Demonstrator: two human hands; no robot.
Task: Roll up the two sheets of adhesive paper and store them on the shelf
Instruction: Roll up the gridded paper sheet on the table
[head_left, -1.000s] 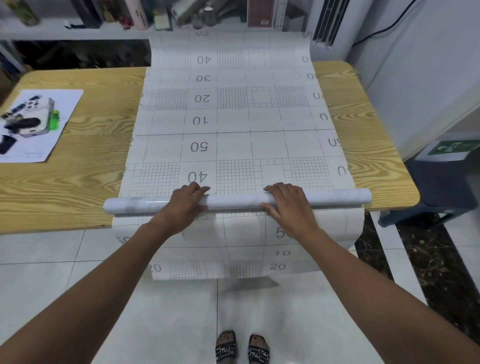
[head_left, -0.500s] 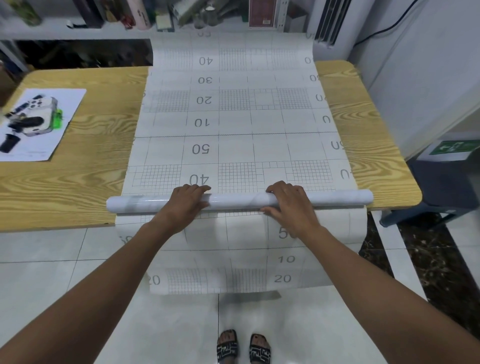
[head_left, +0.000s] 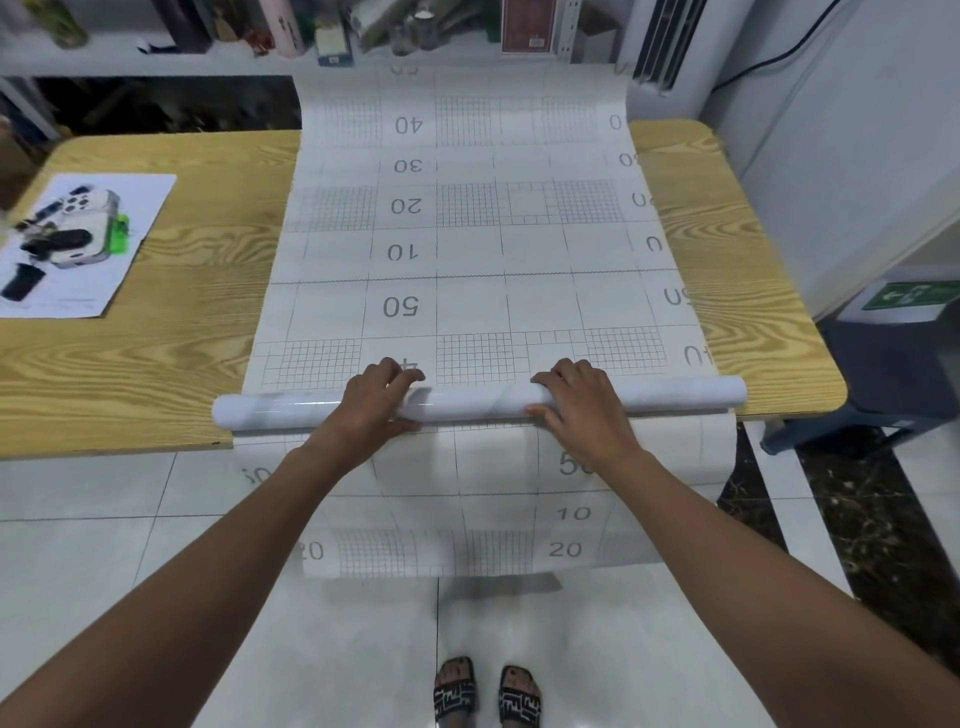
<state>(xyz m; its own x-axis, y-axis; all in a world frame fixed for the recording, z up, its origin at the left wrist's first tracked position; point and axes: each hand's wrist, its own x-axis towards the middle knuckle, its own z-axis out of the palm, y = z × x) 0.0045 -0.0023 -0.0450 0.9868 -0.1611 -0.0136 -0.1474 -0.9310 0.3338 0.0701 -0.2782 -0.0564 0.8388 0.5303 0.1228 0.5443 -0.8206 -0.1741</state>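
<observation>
Right, my left hand is curled over the top of the roll, fingers on the far side and thumb tucked on the near side, so it grips the tube. My right hand grips it the same way, a little to the right. I'd say they sit either side of the middle so the tube turns evenly instead of coning.

The roll lies crosswise at the near edge of the wooden table, with both ends sticking out past the hands. Beyond it the gridded adhesive sheet runs flat, backing side up, and curls up at the far edge against the shelf, where it will be stored.

More gridded paper hangs off the near side toward the floor. Whether that's the second sheet, I cannot tell. Far left, a white page with what looks like a game controller lies well apart from the rolling path. Most of the length lies flat and unrolled, so I judge it's early going.
</observation>
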